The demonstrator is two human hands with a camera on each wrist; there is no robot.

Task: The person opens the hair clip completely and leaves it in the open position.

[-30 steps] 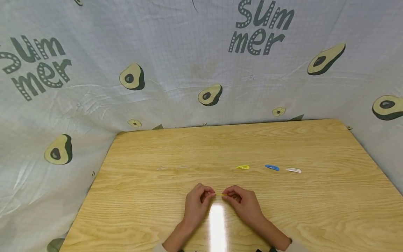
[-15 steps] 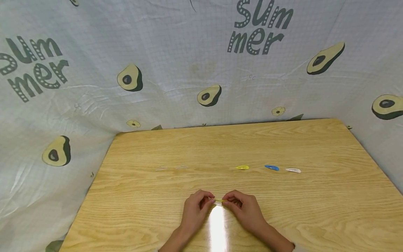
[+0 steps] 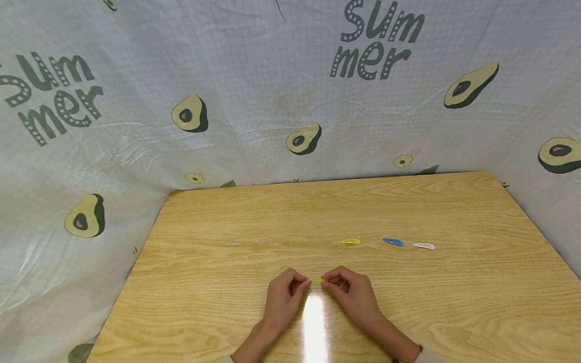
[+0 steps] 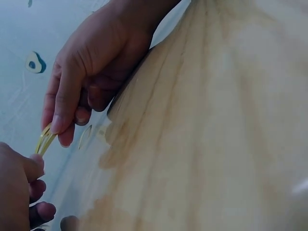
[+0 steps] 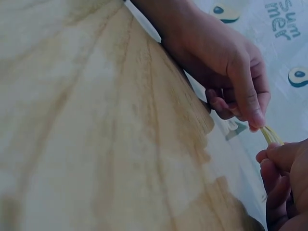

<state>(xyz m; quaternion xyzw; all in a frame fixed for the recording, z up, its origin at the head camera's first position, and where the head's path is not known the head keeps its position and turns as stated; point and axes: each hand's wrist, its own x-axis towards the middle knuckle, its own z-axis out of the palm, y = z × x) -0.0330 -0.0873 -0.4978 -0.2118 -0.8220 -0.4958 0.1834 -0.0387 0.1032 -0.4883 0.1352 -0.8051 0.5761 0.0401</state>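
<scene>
Over the near middle of the table, both hands hold a yellow snap hair clip (image 3: 317,282) stretched level between them. My left hand (image 3: 283,297) pinches its left end between thumb and fingertips. The other end is in the right hand (image 3: 356,295), pinched the same way. Between the fingertips in the left wrist view, the clip (image 4: 45,140) shows a narrow split frame. The right wrist view has the clip (image 5: 271,135) slightly curved, its ends hidden by the fingers.
Beyond the hands lie another yellow hair clip (image 3: 351,241), a blue hair clip (image 3: 393,242) and a white hair clip (image 3: 424,246). Two thin pale items (image 3: 233,242) lie farther left on the wooden table (image 3: 204,302). A printed sheet (image 3: 254,60) hangs behind the table.
Half a second ago both hands had drawn slightly nearer the body, and now they are farther forward again. The grip on the yellow hair clip continues; the clips on the table stay put.
</scene>
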